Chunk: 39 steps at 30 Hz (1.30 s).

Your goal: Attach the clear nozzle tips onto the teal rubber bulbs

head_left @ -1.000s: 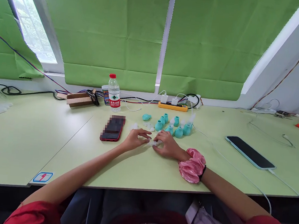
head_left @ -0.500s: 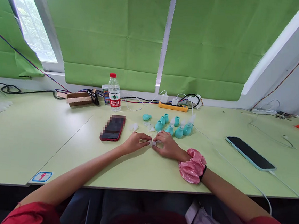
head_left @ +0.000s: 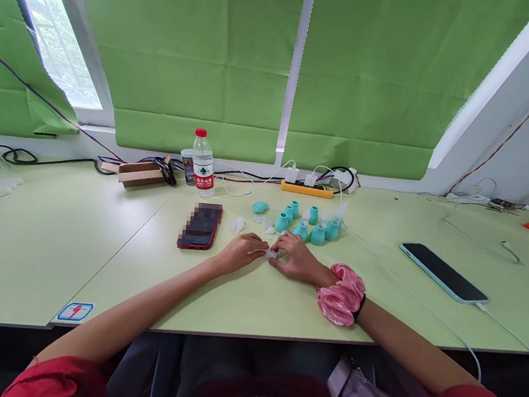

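Note:
Between my two hands, just above the table, is a small translucent plastic piece [head_left: 271, 254]. My left hand [head_left: 241, 253] pinches its left side with thumb and fingers. From the right, my right hand [head_left: 295, 257] has its thumb and fingers closed on the same piece. Fingers hide part of it, so its exact kind is unclear. Beyond my hands stand several turquoise bulb-shaped pieces [head_left: 317, 234], some with clear parts in their necks. One turquoise bulb [head_left: 260, 207] lies on its side, and loose clear plastic pieces [head_left: 238, 224] are scattered nearby.
A red-cased phone [head_left: 200, 227] lies to the left, a water bottle [head_left: 203, 167] behind it. At the back are an open cardboard box [head_left: 141, 176] and a yellow power strip [head_left: 306, 190]. To the right, another phone [head_left: 443, 273] lies with a white cable attached.
Both hands stay almost in place, still holding the small clear piece, which appears slightly turned between the fingers. The view has shifted very slightly.

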Each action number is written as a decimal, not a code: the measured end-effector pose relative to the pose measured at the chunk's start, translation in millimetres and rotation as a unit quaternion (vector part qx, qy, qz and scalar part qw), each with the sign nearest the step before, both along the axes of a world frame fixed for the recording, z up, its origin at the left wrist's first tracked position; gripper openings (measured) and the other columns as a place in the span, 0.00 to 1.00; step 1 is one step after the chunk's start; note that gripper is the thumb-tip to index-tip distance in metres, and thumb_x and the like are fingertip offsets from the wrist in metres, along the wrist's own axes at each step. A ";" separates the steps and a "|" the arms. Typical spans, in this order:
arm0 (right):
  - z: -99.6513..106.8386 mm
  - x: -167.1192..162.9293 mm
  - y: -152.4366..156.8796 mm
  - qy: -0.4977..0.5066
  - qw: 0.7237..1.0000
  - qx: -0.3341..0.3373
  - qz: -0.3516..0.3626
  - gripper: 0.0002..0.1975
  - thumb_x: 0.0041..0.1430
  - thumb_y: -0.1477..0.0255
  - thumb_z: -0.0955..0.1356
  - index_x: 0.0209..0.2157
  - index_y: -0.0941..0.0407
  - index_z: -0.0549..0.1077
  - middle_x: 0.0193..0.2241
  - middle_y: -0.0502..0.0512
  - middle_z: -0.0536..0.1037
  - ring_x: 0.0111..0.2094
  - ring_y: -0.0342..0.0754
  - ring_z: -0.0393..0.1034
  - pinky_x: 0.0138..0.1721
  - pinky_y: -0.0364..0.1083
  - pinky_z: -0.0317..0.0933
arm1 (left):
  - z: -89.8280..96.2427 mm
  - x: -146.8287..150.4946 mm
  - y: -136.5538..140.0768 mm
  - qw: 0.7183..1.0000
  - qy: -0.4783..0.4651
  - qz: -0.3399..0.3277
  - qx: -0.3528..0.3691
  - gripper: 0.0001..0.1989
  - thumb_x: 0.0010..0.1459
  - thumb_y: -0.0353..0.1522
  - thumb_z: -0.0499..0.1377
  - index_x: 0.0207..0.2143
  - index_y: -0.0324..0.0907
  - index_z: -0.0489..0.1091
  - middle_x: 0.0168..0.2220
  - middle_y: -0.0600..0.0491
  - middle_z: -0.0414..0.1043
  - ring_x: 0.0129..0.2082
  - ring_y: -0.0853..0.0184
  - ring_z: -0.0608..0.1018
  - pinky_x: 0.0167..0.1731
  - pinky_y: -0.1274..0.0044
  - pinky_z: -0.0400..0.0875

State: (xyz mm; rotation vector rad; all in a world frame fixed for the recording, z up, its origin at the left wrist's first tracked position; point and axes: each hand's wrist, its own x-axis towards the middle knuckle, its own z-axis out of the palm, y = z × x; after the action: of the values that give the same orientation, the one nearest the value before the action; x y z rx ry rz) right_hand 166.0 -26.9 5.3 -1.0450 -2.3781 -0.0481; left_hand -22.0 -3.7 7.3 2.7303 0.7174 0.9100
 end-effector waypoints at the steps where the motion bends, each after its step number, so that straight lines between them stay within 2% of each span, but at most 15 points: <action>1: -0.3 -0.1 0.0 -0.002 1.000 -0.001 -0.001 0.08 0.47 0.67 0.66 0.29 0.57 0.68 0.29 0.54 0.70 0.37 0.49 0.60 0.37 0.49 0.53 | -0.6 -0.1 0.7 1.000 0.008 -0.005 0.016 0.10 0.54 0.30 0.50 0.36 0.39 0.69 0.35 0.49 0.72 0.37 0.68 0.72 0.36 0.77 0.66; 8: -0.7 -0.5 1.2 0.000 1.000 -0.012 0.000 0.08 0.49 0.68 0.64 0.30 0.57 0.68 0.29 0.54 0.70 0.37 0.48 0.60 0.37 0.48 0.54 | -2.1 1.3 0.4 0.991 0.069 0.015 0.111 0.12 0.54 0.25 0.47 0.37 0.38 0.68 0.35 0.48 0.71 0.37 0.67 0.70 0.36 0.76 0.65; 14: -3.3 0.0 4.4 -0.016 1.000 -0.008 0.008 0.08 0.50 0.67 0.64 0.30 0.58 0.67 0.28 0.55 0.69 0.36 0.49 0.60 0.37 0.49 0.54 | -4.1 5.6 -4.1 0.966 0.159 0.036 0.201 0.12 0.53 0.23 0.45 0.36 0.34 0.67 0.34 0.45 0.70 0.37 0.64 0.69 0.36 0.73 0.65; 17: -4.3 0.3 5.2 -0.021 1.000 -0.006 0.009 0.08 0.51 0.68 0.64 0.30 0.58 0.67 0.28 0.55 0.69 0.36 0.48 0.59 0.37 0.49 0.53 | -5.5 6.9 -5.6 0.958 0.181 0.037 0.218 0.12 0.54 0.23 0.45 0.35 0.32 0.66 0.33 0.43 0.69 0.37 0.62 0.69 0.35 0.71 0.65; 20: -3.5 0.0 3.9 -0.023 1.000 -0.007 0.010 0.08 0.51 0.67 0.64 0.30 0.58 0.67 0.29 0.55 0.69 0.37 0.48 0.59 0.38 0.49 0.53 | -3.8 5.5 -5.4 0.978 0.139 0.032 0.155 0.12 0.51 0.22 0.46 0.34 0.33 0.67 0.32 0.45 0.69 0.36 0.63 0.69 0.34 0.73 0.65; 23: -0.9 -1.6 0.8 -0.019 1.000 -0.006 0.022 0.09 0.51 0.67 0.64 0.33 0.58 0.67 0.30 0.54 0.69 0.37 0.48 0.59 0.38 0.48 0.53 | 1.4 1.5 -4.6 0.998 0.045 0.041 0.011 0.11 0.49 0.22 0.48 0.33 0.36 0.67 0.30 0.49 0.70 0.31 0.69 0.71 0.32 0.79 0.65; 25: 1.0 -2.9 -1.2 -0.004 1.000 0.002 0.028 0.09 0.51 0.68 0.64 0.34 0.57 0.67 0.31 0.54 0.69 0.37 0.47 0.59 0.38 0.48 0.53 | 5.4 -1.1 -5.0 0.997 -0.005 0.041 -0.066 0.09 0.48 0.25 0.49 0.32 0.37 0.67 0.29 0.52 0.70 0.28 0.72 0.71 0.30 0.81 0.65; 27: 2.4 -4.0 -2.5 0.018 0.999 0.017 0.032 0.09 0.51 0.68 0.64 0.34 0.57 0.67 0.32 0.54 0.69 0.38 0.47 0.59 0.39 0.48 0.53 | 8.5 -2.5 -6.2 0.993 -0.031 0.033 -0.106 0.09 0.48 0.28 0.52 0.33 0.37 0.67 0.29 0.53 0.70 0.27 0.72 0.71 0.29 0.81 0.65; 33: 4.0 -3.9 -4.2 0.062 0.995 0.064 0.042 0.09 0.50 0.71 0.65 0.35 0.56 0.67 0.32 0.54 0.69 0.37 0.47 0.60 0.39 0.49 0.54 | 9.5 -1.9 -6.9 0.987 -0.040 0.044 -0.151 0.15 0.45 0.38 0.56 0.33 0.36 0.69 0.24 0.53 0.69 0.22 0.74 0.69 0.23 0.83 0.63; 39: 2.7 -1.8 -4.0 0.081 0.991 0.082 0.075 0.09 0.50 0.74 0.64 0.36 0.55 0.67 0.31 0.54 0.69 0.36 0.46 0.60 0.38 0.48 0.57 | 9.9 0.1 -8.8 0.993 -0.018 0.033 -0.114 0.14 0.45 0.37 0.57 0.32 0.36 0.70 0.22 0.54 0.69 0.19 0.76 0.66 0.21 0.83 0.61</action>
State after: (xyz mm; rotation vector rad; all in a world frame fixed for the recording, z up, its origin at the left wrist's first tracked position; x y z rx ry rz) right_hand 164.2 -30.9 8.0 -0.7623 -2.2553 -0.0975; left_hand -22.0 -12.5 17.2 2.4992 0.8516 0.8309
